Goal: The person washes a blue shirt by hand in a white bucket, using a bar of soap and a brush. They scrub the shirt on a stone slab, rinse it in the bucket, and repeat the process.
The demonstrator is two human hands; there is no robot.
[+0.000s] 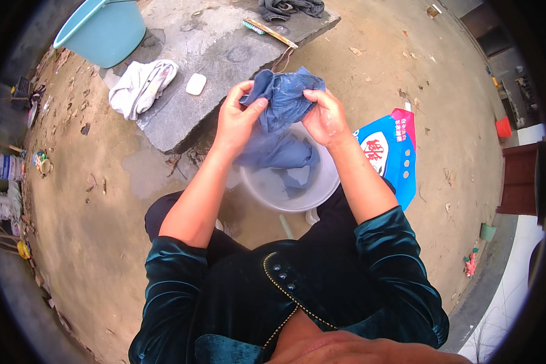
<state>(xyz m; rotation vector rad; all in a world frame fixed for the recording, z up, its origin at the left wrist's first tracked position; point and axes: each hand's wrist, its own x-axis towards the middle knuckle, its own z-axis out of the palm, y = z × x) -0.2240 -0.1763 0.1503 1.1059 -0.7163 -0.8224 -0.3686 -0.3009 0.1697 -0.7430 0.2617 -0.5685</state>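
Observation:
Both my hands hold up a wet blue garment [287, 93] over a whitish plastic basin [291, 204]. My left hand [242, 113] grips a folded edge between thumb and fingers. The other side is pinched by my right hand [325, 111], whose skin bears a little foam. The garment's lower part hangs into the cloudy water. On the stone slab [223, 68] beyond lie a white bar of soap [196, 84], a folded white cloth [143, 86] and a wooden-handled scrubbing brush [270, 32].
A light blue bucket [104, 34] and dark clothing [291, 8] also rest on the slab. Right of the basin, a blue and pink detergent bag [398, 159] stands close to my right forearm. Small pots and debris lie along the yard's left edge.

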